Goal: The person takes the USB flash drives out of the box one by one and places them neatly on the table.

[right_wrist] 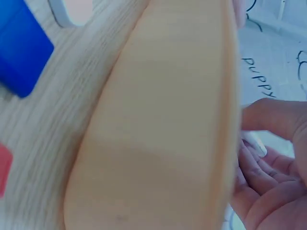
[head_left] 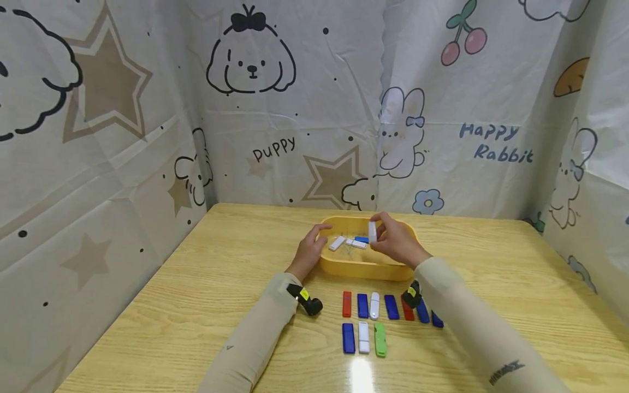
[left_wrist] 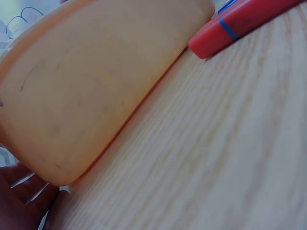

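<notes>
My right hand [head_left: 395, 240] pinches a white USB stick [head_left: 372, 232] between thumb and fingers. The stick stands upright over the right part of a yellow plastic bin [head_left: 363, 269]; in the right wrist view, the bin's wall [right_wrist: 153, 115] hides part of that hand. At the bin's left end my left hand [head_left: 308, 252] holds the rim, thumb and forefinger at its edge. Other fingers [left_wrist: 31, 191] lie against the outside of the wall in the left wrist view. Inside the bin are white USB sticks [head_left: 337, 243] and a blue one [head_left: 361, 239].
Before the bin, USB sticks lie in two rows. The back row has red [head_left: 346, 304], blue [head_left: 362, 305] and white [head_left: 375, 305] ones, its right end partly under my right sleeve. Blue [head_left: 348, 338], white [head_left: 363, 337] and green [head_left: 380, 339] form the front row.
</notes>
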`<state>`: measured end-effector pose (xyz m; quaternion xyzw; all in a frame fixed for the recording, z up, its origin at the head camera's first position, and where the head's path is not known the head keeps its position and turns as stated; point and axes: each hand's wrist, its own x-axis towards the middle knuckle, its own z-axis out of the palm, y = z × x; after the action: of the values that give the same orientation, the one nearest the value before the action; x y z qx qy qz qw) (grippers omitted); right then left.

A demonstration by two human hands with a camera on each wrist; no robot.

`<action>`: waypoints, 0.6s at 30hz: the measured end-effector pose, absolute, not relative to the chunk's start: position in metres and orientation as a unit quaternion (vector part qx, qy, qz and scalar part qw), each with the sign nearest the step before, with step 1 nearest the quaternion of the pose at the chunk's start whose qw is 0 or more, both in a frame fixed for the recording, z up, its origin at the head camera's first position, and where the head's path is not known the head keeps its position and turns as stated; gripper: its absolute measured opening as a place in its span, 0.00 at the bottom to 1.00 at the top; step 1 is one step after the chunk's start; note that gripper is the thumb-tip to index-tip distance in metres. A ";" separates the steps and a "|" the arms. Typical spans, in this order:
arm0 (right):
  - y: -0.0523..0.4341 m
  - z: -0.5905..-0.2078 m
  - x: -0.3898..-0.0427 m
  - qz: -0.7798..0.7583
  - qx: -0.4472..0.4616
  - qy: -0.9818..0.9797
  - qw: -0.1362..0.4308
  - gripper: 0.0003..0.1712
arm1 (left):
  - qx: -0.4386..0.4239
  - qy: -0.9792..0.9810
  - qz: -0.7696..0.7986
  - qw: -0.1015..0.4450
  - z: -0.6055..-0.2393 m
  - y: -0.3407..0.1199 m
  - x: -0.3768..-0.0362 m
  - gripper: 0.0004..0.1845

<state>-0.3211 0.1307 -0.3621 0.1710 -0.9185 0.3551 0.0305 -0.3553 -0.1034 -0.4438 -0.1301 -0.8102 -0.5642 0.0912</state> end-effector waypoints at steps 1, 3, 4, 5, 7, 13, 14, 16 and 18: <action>0.132 -0.361 -0.318 0.356 0.173 -0.918 0.039 0.32 | -0.130 -0.810 -0.565 0.091 -0.444 -0.104 -0.355 0.19; 0.136 -0.358 -0.312 0.353 0.177 -0.916 0.062 0.30 | -0.129 -0.810 -0.564 0.090 -0.443 -0.104 -0.355 0.19; 0.138 -0.357 -0.308 0.353 0.183 -0.915 0.073 0.30 | -0.129 -0.811 -0.564 0.089 -0.443 -0.104 -0.355 0.19; 0.140 -0.356 -0.303 0.349 0.190 -0.914 0.085 0.30 | -0.129 -0.811 -0.564 0.090 -0.443 -0.104 -0.355 0.19; 0.144 -0.355 -0.293 0.340 0.204 -0.911 0.113 0.29 | -0.129 -0.811 -0.563 0.091 -0.443 -0.103 -0.355 0.19; 0.153 -0.357 -0.263 0.314 0.258 -0.896 0.179 0.28 | -0.124 -0.813 -0.562 0.089 -0.444 -0.103 -0.357 0.19; 0.155 -0.358 -0.258 0.308 0.267 -0.894 0.188 0.27 | -0.122 -0.813 -0.562 0.088 -0.444 -0.103 -0.357 0.19; 0.157 -0.362 -0.249 0.295 0.283 -0.890 0.202 0.27 | -0.120 -0.814 -0.562 0.086 -0.444 -0.103 -0.357 0.19; 0.160 -0.366 -0.241 0.286 0.295 -0.887 0.208 0.27 | -0.120 -0.814 -0.562 0.084 -0.445 -0.103 -0.357 0.19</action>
<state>-0.2407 0.1602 -0.3656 0.2954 -0.8874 0.2864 0.2077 -0.3566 -0.1026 -0.4450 -0.1197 -0.8138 -0.5624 0.0840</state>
